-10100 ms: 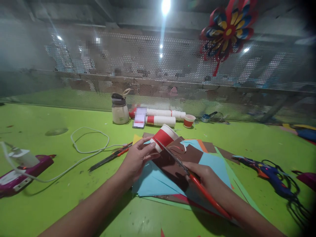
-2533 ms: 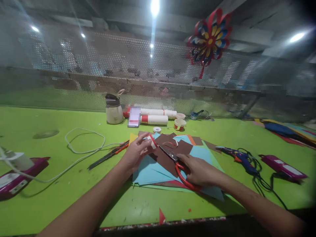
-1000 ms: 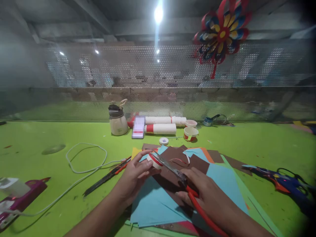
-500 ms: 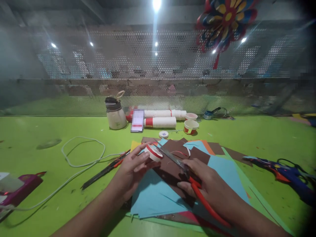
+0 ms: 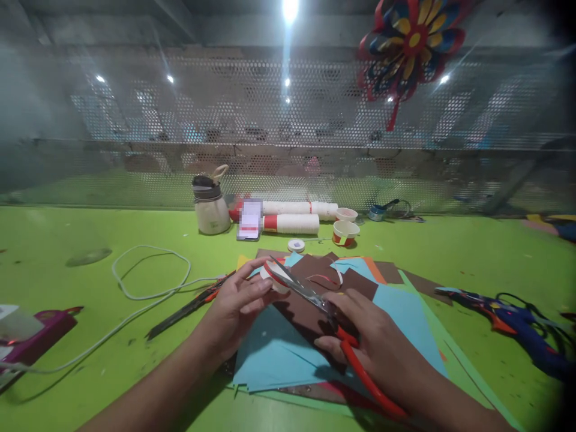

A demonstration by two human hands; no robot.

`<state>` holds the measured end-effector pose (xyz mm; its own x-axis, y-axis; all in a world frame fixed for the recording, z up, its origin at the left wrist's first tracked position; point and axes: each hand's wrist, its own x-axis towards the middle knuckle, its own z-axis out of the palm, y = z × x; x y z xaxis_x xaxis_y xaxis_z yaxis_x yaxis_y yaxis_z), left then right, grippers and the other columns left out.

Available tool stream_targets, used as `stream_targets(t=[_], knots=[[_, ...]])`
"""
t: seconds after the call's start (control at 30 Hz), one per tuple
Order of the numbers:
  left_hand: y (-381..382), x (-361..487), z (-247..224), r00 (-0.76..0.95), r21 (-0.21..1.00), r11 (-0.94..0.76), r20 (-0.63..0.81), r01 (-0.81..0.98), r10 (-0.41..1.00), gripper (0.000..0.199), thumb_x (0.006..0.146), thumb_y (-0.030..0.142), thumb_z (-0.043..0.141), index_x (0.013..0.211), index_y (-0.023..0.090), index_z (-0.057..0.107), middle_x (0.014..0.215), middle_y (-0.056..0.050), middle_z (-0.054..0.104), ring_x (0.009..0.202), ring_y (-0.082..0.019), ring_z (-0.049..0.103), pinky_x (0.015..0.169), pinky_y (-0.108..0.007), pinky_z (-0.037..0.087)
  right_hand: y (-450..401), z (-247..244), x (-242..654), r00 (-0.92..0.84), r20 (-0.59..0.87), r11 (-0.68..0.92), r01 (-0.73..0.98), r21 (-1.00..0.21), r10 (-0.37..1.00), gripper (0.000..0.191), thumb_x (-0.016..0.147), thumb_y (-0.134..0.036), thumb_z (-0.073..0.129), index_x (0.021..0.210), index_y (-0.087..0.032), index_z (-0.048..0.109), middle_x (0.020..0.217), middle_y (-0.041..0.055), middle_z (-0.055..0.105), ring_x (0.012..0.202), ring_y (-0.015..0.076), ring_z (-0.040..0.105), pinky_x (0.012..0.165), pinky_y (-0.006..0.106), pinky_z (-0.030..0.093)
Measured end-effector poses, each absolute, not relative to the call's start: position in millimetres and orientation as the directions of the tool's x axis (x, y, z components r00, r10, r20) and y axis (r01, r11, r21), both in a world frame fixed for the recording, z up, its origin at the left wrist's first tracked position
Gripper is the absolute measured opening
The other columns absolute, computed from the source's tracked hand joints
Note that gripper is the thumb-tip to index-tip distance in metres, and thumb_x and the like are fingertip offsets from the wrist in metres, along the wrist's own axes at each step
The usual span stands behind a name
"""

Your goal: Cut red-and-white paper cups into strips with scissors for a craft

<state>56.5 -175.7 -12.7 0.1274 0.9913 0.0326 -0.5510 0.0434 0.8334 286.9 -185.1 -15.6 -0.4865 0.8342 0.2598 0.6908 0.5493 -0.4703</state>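
Between the thumb and fingers of my left hand (image 5: 240, 300) is a small white paper cup piece (image 5: 275, 282) with a red band, tilted on its side. My right hand (image 5: 364, 330) is closed round the red handles of a pair of scissors (image 5: 310, 294). The scissor blades point up and left, slightly parted, and lie at the cup piece. Beneath both hands are brown paper (image 5: 310, 324) and light blue paper (image 5: 279, 360). A thin red and white cut strip (image 5: 339, 276) rests on the brown sheets.
Behind stand a bottle (image 5: 211, 210), a phone (image 5: 249, 221), stacked paper cups (image 5: 297, 224) and a cut cup (image 5: 345, 233). A black and orange tool (image 5: 186, 309) and a white cable (image 5: 148, 299) lie left. At right is a blue glue gun (image 5: 508, 318).
The scissors have shifted left, and their blades now overlap the cup piece. Their blades look more parted. The view has shifted slightly.
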Motion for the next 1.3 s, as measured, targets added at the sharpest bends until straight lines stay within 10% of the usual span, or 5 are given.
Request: stream_targets(t=[1.3], knots=[[-169.2,53.4,-12.3,0.165,0.795,0.074,0.032,-0.603,0.986,0.029,0.084,0.014,0.060,0.113,0.016,0.066,0.109,-0.011,0.071,0.097,-0.019,0.066,0.089,-0.032,0.053,-191.3,-14.3,289.3,-0.518,0.385,0.635,0.712,-0.301,0.764,0.033,0.086,-0.037,0.061,0.114,-0.020,0.059,0.085,0.0057,0.058,0.072,0.0187,0.058,0.062,0.030,0.047]])
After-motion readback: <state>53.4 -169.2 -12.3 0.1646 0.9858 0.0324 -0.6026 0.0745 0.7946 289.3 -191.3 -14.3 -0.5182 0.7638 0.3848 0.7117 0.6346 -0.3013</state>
